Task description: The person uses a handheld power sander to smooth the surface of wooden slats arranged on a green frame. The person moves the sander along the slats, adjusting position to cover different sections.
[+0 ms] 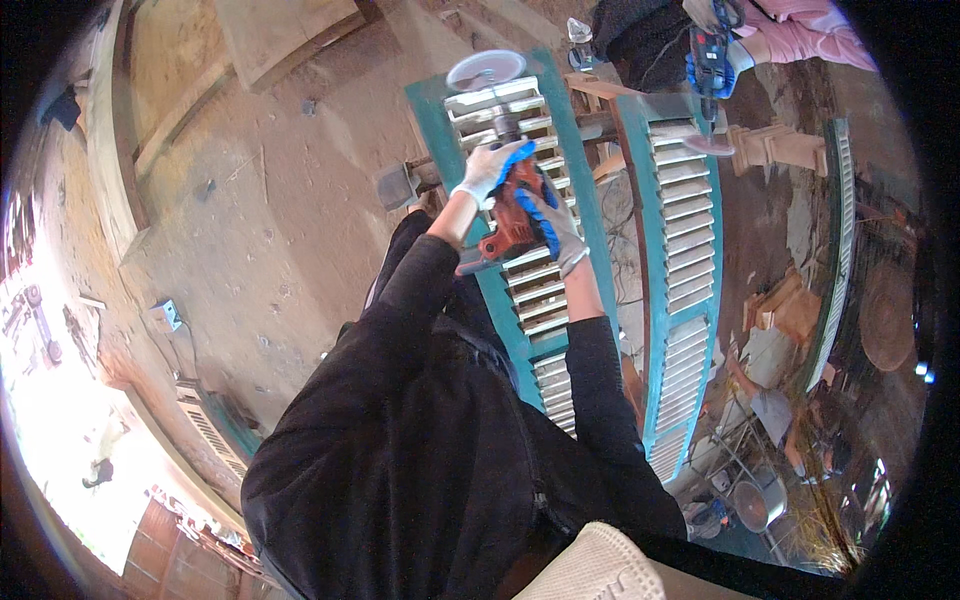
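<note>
Nearest the camera, black sleeves are seen running up from a dark jacket to two gloved hands. An orange power sander (512,215) is gripped by both: the left hand (487,172), in a white and blue glove, is closed over the front of its body, and the right hand (556,228), in a grey and blue glove, is wrapped around its rear handle. The tool is held over a teal louvred shutter (535,290), which is laid flat on supports, and a round sanding disc (486,70) at the tool's far end is pressed near the shutter's upper rail. Just beside it, a second teal shutter (685,270) is laid parallel. Farther off, a blue power tool (708,60) is held by another person in a pink sleeve (800,40), with its disc (708,146) set against the second shutter's top. A dusty earthen floor (260,220) is spread to the left.
</note>
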